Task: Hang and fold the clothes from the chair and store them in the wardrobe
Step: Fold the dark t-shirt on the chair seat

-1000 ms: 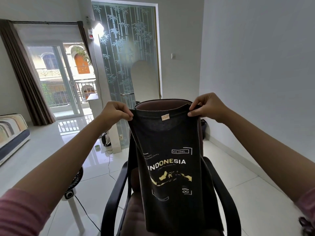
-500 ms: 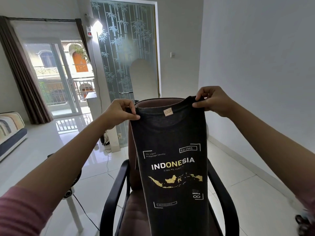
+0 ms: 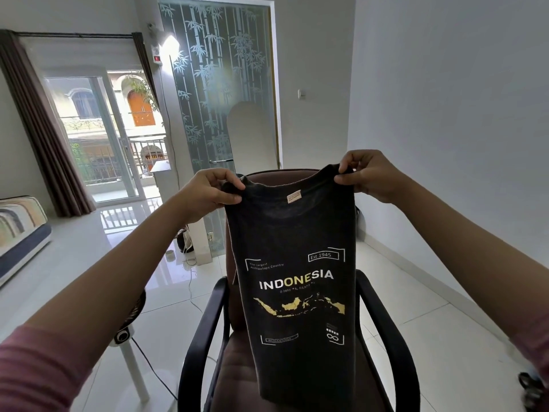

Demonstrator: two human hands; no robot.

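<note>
Fingers (image 3: 230, 185) and thumb of the left hand (image 3: 208, 193) pinch one top corner of a dark T-shirt (image 3: 292, 263), while the right hand (image 3: 367, 176) curls over the opposite corner and nips the cloth in the same way; both hands are closed on fabric, with nothing else in them. The shirt hangs between them at chest height, held up in front of a brown office chair (image 3: 234, 361) with black armrests, its lower edge dropping toward the seat.

The cloth drapes straight and sags slightly along the collar line, which suggests a light, soft knit with no stiffness of its own; it looks unlikely to slip from a pinch and should fold without resistance. The shoulder corners, where it is held now, appear the sound place to grip for hanging or for laying it flat.

Print on the front reads "INDONESIA", with "ONE" in yellow and the rest white. Above sit "Est.1945" in a box and "The Largest Archipelagic Country". A yellow map of the islands lies below, then an infinity mark and a small boxed word too fine to read. A pale neck label (image 3: 293, 197) is sewn inside the collar; its writing cannot be made out.
</note>
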